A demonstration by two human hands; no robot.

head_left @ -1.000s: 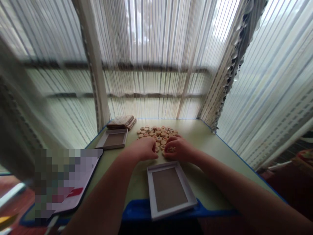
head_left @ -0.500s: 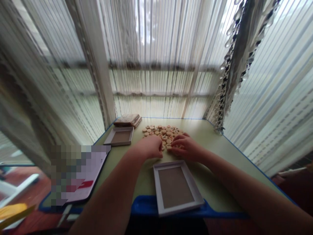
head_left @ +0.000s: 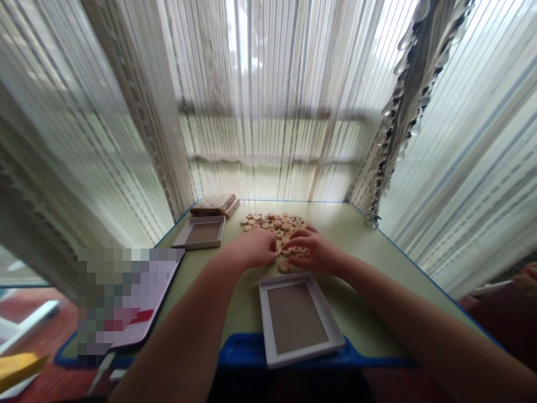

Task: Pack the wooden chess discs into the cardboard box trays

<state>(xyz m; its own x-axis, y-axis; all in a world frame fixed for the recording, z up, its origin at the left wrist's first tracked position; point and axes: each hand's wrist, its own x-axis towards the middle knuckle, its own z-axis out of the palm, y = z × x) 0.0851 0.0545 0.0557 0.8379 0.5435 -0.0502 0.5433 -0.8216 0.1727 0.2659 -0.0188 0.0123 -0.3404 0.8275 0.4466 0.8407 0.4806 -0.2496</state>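
Observation:
A heap of round wooden discs (head_left: 277,224), some with markings on top, lies on the green table between and beyond my hands. My left hand (head_left: 257,248) is at the heap's near left edge with its fingers curled downward. Its fingertips are beside a disc, and whether they grip one is hidden. My right hand (head_left: 318,252) reaches over the near right side of the heap, fingers spread and touching discs. One single disc (head_left: 284,266) lies apart, just in front of the right fingertips. Nearest me is a shallow white box tray (head_left: 265,327) with a bare brown-grey bottom.
A second shallow box tray (head_left: 197,245) stands at the left, with a folded brown-and-white item (head_left: 213,204) behind it. A pale, partly blurred tablet-like board (head_left: 146,302) lies along the left edge. The table (head_left: 369,268) has a blue rim; string curtains (head_left: 272,140) hang behind it.
One disc now lies separate, nearer the front tray, by my right fingertips. The right fingers have spread a little. My left hand stays at the heap, and the view has shifted slightly.

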